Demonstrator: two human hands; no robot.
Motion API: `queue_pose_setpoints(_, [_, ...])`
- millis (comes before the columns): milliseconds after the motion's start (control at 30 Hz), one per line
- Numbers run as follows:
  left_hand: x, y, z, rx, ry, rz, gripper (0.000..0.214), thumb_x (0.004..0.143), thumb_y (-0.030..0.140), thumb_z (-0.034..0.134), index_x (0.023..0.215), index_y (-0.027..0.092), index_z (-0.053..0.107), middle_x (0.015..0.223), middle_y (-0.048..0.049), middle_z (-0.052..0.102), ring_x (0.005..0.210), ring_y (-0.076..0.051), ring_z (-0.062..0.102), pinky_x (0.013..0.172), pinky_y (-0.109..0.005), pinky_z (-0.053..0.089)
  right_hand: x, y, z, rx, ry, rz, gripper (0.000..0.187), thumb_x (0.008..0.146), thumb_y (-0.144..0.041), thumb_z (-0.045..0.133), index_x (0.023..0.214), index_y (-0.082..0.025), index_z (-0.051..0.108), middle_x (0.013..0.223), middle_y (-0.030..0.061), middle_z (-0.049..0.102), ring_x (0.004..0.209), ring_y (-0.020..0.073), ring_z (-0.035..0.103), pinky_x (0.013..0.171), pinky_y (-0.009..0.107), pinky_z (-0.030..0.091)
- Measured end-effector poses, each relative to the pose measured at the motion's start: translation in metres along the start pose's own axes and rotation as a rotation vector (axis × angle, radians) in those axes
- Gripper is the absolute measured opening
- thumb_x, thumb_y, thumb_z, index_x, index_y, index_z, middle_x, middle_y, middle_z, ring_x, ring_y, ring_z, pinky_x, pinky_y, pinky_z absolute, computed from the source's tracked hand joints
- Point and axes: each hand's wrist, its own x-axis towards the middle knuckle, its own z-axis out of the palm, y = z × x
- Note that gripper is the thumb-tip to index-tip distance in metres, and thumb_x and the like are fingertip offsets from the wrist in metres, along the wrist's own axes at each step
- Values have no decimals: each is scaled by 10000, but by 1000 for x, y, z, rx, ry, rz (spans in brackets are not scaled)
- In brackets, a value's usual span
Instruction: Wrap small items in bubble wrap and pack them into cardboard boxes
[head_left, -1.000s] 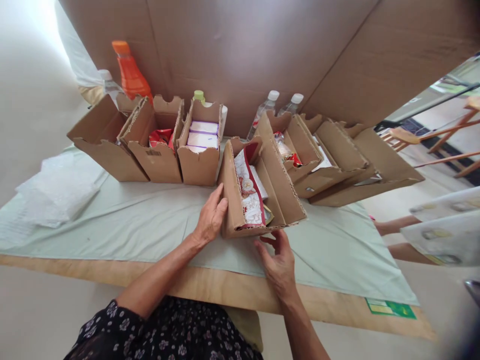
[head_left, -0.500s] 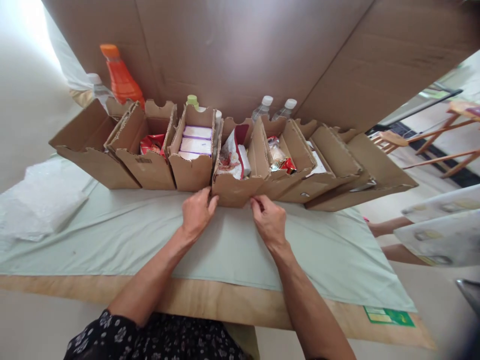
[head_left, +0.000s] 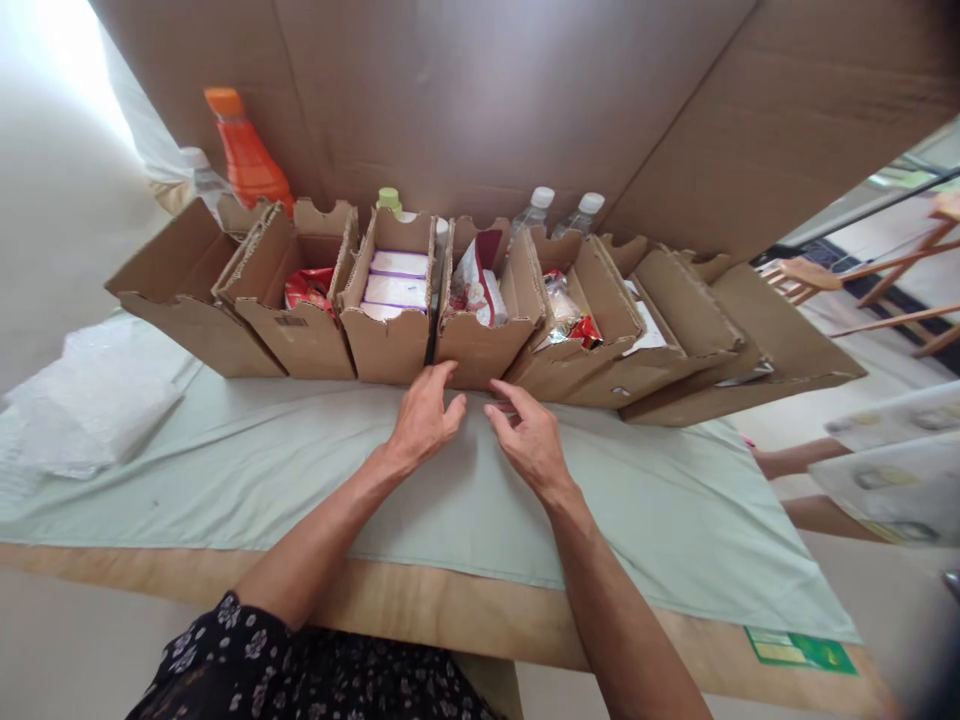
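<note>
A row of open cardboard boxes stands along the back of the table. The middle box point(head_left: 480, 350) holds a red and white packet point(head_left: 472, 285) and sits in line with the others. My left hand point(head_left: 424, 420) lies just in front of that box, fingers loosely spread, fingertips touching its lower front edge. My right hand point(head_left: 529, 440) hovers beside it over the pale green cloth point(head_left: 262, 460), fingers apart and holding nothing. The neighbouring box point(head_left: 386, 340) to the left holds white and purple packs.
Behind the boxes stand an orange bottle point(head_left: 244, 155), a green-capped bottle point(head_left: 388, 198) and two clear water bottles point(head_left: 559, 210) against a big cardboard sheet point(head_left: 465, 100). A white plastic bag point(head_left: 90, 400) lies left. Wooden chairs point(head_left: 862, 275) are at right. The table's wooden edge point(head_left: 450, 610) is near me.
Both hands pushed the middle box back from the cloth into the row, then let go of it and drew slightly back with fingers apart.
</note>
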Motion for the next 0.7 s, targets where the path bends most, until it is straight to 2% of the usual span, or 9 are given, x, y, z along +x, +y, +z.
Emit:
queue_pose_setpoints(67, [-17, 0, -11, 0, -37, 8, 440, 891, 204, 607, 1329, 166, 610, 1196, -127, 712, 1071, -269, 710, 948, -428, 592, -3, -10, -3, 14, -2, -31, 324, 911, -350, 584, 1149, -203, 747, 1110, 101, 797, 825, 194, 743, 788, 346, 618])
queue_pose_setpoints(133, [-44, -1, -23, -7, -97, 0, 384, 917, 227, 587, 1296, 184, 634, 1156, -113, 716, 1000, -252, 723, 846, -389, 608, -3, -27, -2, 38, -6, -67, 303, 939, -352, 575, 1150, -216, 744, 1030, 72, 798, 759, 173, 721, 784, 328, 610])
queue_pose_setpoints(233, [-86, -7, -40, -36, -160, -31, 305, 927, 229, 567, 1212, 203, 672, 1089, -93, 726, 929, -224, 736, 723, -326, 601, 15, -63, 10, -6, -40, -160, 413, 977, -321, 535, 1359, -229, 666, 989, 43, 786, 756, 166, 712, 819, 315, 589])
queue_pose_setpoints(300, [-107, -11, -51, -62, -166, -47, 277, 921, 218, 562, 1168, 210, 687, 1068, -86, 731, 907, -209, 739, 655, -290, 588, 38, -91, 24, -154, -99, -199, 548, 975, -275, 537, 1522, -238, 538, 947, 36, 782, 792, 199, 722, 854, 346, 573])
queue_pose_setpoints(367, [-120, -14, -62, -86, -151, -67, 263, 916, 213, 556, 1139, 210, 697, 1053, -86, 737, 896, -202, 740, 580, -259, 563, 63, -115, 39, -376, -163, -164, 648, 956, -228, 569, 1592, -215, 446, 885, 56, 779, 809, 254, 727, 843, 390, 560])
queue_pose_setpoints(467, [-130, -15, -78, -102, -114, -106, 238, 914, 227, 566, 1100, 209, 713, 1013, -84, 752, 890, -205, 745, 497, -228, 513, 90, -141, 53, -626, -183, -83, 487, 980, -207, 558, 1466, -175, 566, 909, 128, 782, 860, 313, 737, 809, 402, 534])
queue_pose_setpoints(533, [-134, -14, -88, -102, -88, -137, 214, 915, 231, 578, 1071, 213, 724, 987, -78, 761, 884, -206, 745, 473, -214, 487, 91, -149, 54, -675, -180, -88, 329, 1007, -203, 521, 1303, -186, 662, 985, 151, 787, 910, 319, 745, 797, 375, 507])
queue_pose_setpoints(600, [-139, -13, -95, -107, -45, -157, 193, 921, 235, 580, 1042, 215, 730, 968, -73, 758, 876, -202, 737, 461, -204, 469, 77, -149, 49, -669, -204, -120, 251, 1006, -186, 512, 1174, -207, 697, 1005, 136, 792, 912, 303, 746, 765, 339, 470])
queue_pose_setpoints(700, [-148, -13, -105, -114, 87, -190, 209, 927, 259, 590, 1085, 212, 718, 1036, -86, 732, 896, -201, 723, 475, -202, 485, 33, -139, 31, -595, -202, -192, 195, 993, -180, 515, 1019, -218, 705, 948, 94, 796, 847, 255, 736, 700, 302, 420])
